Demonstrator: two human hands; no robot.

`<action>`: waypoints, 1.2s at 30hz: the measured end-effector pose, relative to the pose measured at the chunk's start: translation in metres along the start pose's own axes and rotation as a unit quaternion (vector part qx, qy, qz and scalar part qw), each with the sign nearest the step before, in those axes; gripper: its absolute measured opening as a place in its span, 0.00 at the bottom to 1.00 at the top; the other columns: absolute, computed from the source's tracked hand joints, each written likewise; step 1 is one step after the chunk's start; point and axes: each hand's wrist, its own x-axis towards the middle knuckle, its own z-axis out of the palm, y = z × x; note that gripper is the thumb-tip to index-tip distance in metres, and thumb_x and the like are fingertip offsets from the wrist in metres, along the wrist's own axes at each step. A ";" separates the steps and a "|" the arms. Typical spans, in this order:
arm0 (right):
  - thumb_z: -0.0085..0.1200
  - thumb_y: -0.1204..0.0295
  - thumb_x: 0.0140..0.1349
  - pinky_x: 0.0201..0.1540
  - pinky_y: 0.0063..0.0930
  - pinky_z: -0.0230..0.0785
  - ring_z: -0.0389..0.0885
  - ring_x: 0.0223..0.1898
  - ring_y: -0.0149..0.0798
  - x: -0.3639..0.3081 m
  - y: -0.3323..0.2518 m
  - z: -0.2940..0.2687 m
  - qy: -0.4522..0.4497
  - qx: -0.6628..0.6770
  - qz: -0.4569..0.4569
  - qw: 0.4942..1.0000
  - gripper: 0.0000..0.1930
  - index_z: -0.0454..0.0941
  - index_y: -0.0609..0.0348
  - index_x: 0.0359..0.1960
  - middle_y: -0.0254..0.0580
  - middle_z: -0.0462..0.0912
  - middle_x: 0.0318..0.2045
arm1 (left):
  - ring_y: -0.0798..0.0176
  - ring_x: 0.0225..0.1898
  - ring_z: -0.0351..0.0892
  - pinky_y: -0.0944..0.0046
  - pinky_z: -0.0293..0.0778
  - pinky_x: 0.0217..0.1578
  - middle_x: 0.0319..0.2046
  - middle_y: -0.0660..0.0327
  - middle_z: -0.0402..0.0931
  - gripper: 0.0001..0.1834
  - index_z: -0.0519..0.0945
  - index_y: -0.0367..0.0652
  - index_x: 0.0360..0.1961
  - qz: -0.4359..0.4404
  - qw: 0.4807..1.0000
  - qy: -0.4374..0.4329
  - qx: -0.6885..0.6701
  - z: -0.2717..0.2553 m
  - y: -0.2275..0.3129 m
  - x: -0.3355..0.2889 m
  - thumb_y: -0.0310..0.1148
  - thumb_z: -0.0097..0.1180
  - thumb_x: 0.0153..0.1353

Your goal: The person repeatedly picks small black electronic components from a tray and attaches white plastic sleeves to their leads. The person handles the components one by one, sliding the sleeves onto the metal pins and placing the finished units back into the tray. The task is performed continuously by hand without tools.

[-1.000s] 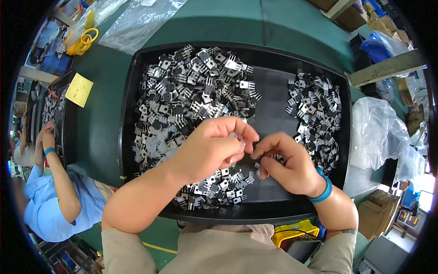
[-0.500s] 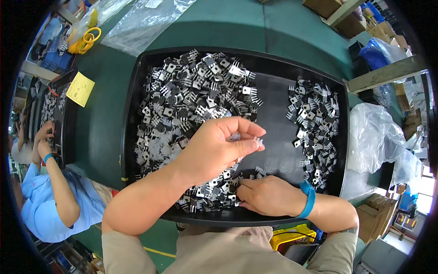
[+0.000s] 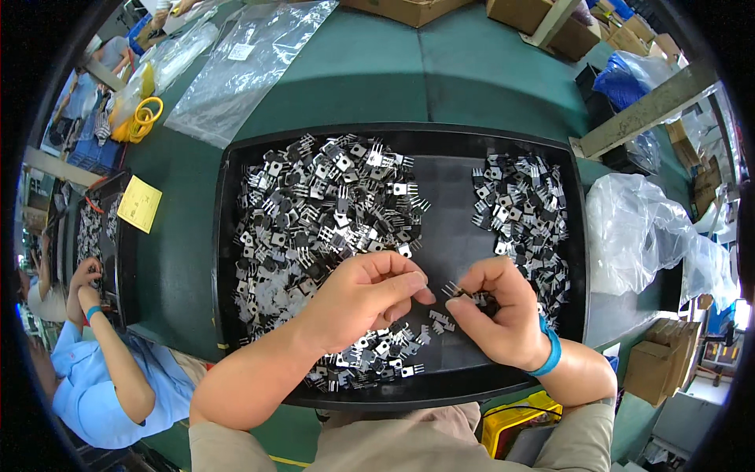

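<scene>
A black tray [image 3: 503, 139] holds many three-legged transistors [image 3: 314, 193], heaped on its left side, with a smaller pile of transistors [image 3: 523, 200] at the right. Small translucent white plastic pieces [image 3: 271, 295] lie among the left heap, beside my left forearm. My left hand [image 3: 366, 303] hovers over the heap's near part, thumb and fingers pinched together; whatever is between them is hidden. Facing it, my right hand [image 3: 507, 318] is closed around a few transistors [image 3: 480, 299], and metal legs stick out past its thumb and forefinger. Some loose transistors [image 3: 440, 321] rest on the tray floor between my hands.
Clear plastic bags lie on the green table [image 3: 377, 75], one flat bag [image 3: 244, 67] behind the tray and a crumpled bag [image 3: 637, 232] at its right. Left of the tray is a yellow paper note [image 3: 140, 203]. A co-worker in a blue shirt [image 3: 110, 370] works at another tray.
My right hand has risen from the near edge of the heap and now holds transistors. My left hand stays pinched; the white pieces seen in it before are hidden. The view has shifted.
</scene>
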 end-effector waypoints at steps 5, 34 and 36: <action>0.59 0.81 0.54 0.33 0.23 0.71 0.80 0.30 0.29 0.001 0.000 0.002 -0.031 0.037 0.017 0.999 0.10 0.77 0.64 0.39 0.42 0.82 0.30 | 0.75 0.22 0.67 0.77 0.55 0.16 0.30 0.59 0.78 0.05 0.77 0.37 0.37 -0.022 0.999 0.028 -0.028 -0.001 -0.003 0.002 0.28 0.54 0.64; 0.58 0.81 0.54 0.30 0.22 0.70 0.80 0.28 0.30 0.000 0.003 0.005 0.004 0.000 0.012 1.000 0.08 0.78 0.64 0.37 0.42 0.82 0.29 | 0.81 0.21 0.65 0.79 0.59 0.19 0.24 0.66 0.77 0.07 0.80 0.34 0.36 -0.015 0.995 -0.014 0.095 0.003 -0.003 -0.001 0.29 0.56 0.64; 0.58 0.81 0.54 0.31 0.22 0.71 0.80 0.29 0.30 0.002 0.001 0.005 -0.024 0.010 -0.021 0.999 0.07 0.78 0.64 0.36 0.43 0.82 0.29 | 0.82 0.22 0.66 0.79 0.60 0.20 0.25 0.67 0.77 0.07 0.80 0.34 0.36 -0.001 0.994 -0.012 0.112 0.002 -0.005 -0.002 0.28 0.57 0.63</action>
